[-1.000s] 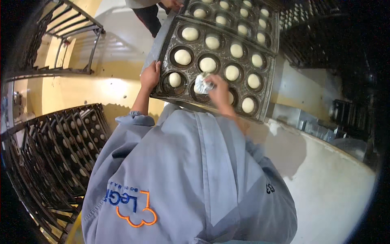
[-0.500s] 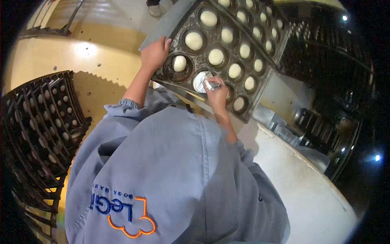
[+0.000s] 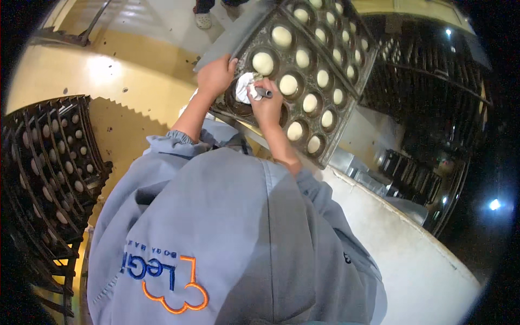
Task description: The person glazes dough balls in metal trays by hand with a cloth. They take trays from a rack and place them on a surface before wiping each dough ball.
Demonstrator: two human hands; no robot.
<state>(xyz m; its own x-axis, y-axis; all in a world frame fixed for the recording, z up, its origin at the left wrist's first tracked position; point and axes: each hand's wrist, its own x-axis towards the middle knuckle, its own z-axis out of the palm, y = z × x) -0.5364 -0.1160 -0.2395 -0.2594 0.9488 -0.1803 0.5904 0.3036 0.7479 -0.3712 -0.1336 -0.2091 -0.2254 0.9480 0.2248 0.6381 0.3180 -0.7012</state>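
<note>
A dark baking tray (image 3: 314,54) with round wells lies tilted in front of me, and most wells hold pale dough balls (image 3: 288,84). My left hand (image 3: 215,76) is closed on the tray's left edge, thumb over the rim. My right hand (image 3: 265,103) grips a tool with a short grey tubular handle and a soft white head (image 3: 245,88); its exact kind is unclear. The white head rests over the near-left corner well and hides what is in it. Just beyond it sits another dough ball (image 3: 262,63).
On the left stands a rack (image 3: 54,157) of trays with dough balls. Dark racks (image 3: 428,81) fill the right side. A white curved surface (image 3: 401,244) lies at lower right. Beyond the tray, another person's shoe (image 3: 203,20) shows on the floor.
My right hand has carried the white-headed tool left, from the second near well to the corner well. A dough ball now shows in the well it left. My left hand keeps its hold.
</note>
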